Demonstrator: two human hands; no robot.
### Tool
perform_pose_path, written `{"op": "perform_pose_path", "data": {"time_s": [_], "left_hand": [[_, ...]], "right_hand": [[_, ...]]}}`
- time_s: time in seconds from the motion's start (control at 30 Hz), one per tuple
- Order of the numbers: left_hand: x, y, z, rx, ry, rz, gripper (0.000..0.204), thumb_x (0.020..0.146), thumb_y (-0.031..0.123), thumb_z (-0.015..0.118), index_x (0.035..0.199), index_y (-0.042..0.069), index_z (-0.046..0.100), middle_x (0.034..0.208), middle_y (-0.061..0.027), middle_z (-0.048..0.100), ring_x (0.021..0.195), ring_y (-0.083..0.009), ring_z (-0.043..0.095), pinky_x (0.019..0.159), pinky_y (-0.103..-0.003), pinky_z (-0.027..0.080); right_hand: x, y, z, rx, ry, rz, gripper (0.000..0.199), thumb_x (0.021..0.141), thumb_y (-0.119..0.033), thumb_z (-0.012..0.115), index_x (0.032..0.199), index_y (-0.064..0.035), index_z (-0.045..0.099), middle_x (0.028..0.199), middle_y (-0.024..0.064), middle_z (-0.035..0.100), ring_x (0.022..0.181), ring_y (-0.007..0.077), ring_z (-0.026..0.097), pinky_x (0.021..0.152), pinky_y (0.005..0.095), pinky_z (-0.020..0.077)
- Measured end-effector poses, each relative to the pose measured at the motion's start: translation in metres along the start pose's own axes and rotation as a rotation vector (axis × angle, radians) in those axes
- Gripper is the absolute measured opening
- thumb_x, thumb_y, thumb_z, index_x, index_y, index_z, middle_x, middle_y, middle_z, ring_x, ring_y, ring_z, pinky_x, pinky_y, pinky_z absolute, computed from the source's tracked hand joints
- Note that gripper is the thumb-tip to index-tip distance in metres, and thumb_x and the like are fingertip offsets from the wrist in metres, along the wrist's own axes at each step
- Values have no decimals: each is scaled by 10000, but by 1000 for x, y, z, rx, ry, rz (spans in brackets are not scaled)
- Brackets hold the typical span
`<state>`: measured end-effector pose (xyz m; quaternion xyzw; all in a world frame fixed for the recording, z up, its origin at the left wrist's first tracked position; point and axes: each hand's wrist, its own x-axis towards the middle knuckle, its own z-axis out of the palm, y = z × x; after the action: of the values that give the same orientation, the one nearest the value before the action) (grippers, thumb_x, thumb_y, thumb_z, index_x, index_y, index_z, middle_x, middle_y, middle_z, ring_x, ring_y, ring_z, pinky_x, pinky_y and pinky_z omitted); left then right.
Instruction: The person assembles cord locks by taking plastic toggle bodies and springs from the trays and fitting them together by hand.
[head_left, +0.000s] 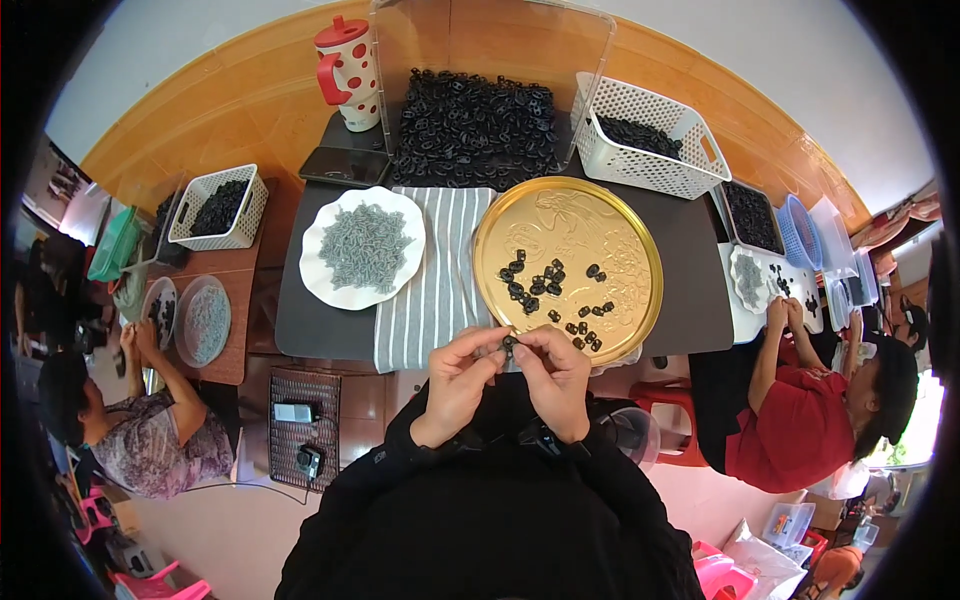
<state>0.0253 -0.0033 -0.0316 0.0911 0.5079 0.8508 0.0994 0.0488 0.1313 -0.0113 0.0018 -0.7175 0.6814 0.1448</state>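
Note:
My left hand [462, 385] and my right hand [556, 382] meet at the table's near edge. Fingertips of both pinch a small black plastic piece [509, 342], partly covered by the fingers. Just beyond them lies a round gold tray [610, 235] with several loose black plastic pieces [537, 287] scattered over it. A white scalloped plate [313, 240] to the left holds a heap of small grey-blue, screw-like parts [364, 246], too small to make out exactly. Between plate and tray, a grey striped cloth [445, 255] hangs over the table's front edge.
At the back, a clear bin [590, 60] is filled with black pieces. Beside it stand a white basket [655, 170], a red-dotted tumbler [350, 75] and a dark phone [345, 166]. Co-workers sit at the left [150, 440] and right [800, 430]. A wicker stand [300, 440] is below left.

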Motion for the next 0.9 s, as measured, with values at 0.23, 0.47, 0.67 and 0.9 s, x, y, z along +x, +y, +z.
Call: {"op": "perform_pose_path", "data": {"time_s": [0.23,0.47,0.67,0.9], "left_hand": [[0,-4,-1,36,4,24,295,844,-84,546,1109,-1,646,851,-20,523,673,-61,490,561,-182,403],[1,-5,-3,-1,7,1,266,862,-63,554,1109,-9,638,919,-40,561,718,-70,534,588,-189,438],[3,-2,-5,-71,-15,-34,262,866,-54,574,1116,-8,638,964,-59,583,764,-85,555,610,-200,470],[5,-2,-8,-131,-75,-80,313,842,-97,589,1134,3,643,933,-62,587,761,-99,550,614,-203,485]], "right_hand": [[0,3,-2,12,-31,33,74,845,45,589,919,41,594,803,25,594,715,57,561,642,203,463],[-2,7,1,126,-86,15,189,830,96,594,1011,42,599,877,48,592,746,85,574,667,212,464],[-1,19,-4,26,-115,-103,289,790,109,635,1065,31,597,872,69,586,749,111,585,670,222,470],[0,18,-6,22,-84,-156,288,784,85,659,1060,19,608,852,76,598,715,120,591,642,221,468]]}}
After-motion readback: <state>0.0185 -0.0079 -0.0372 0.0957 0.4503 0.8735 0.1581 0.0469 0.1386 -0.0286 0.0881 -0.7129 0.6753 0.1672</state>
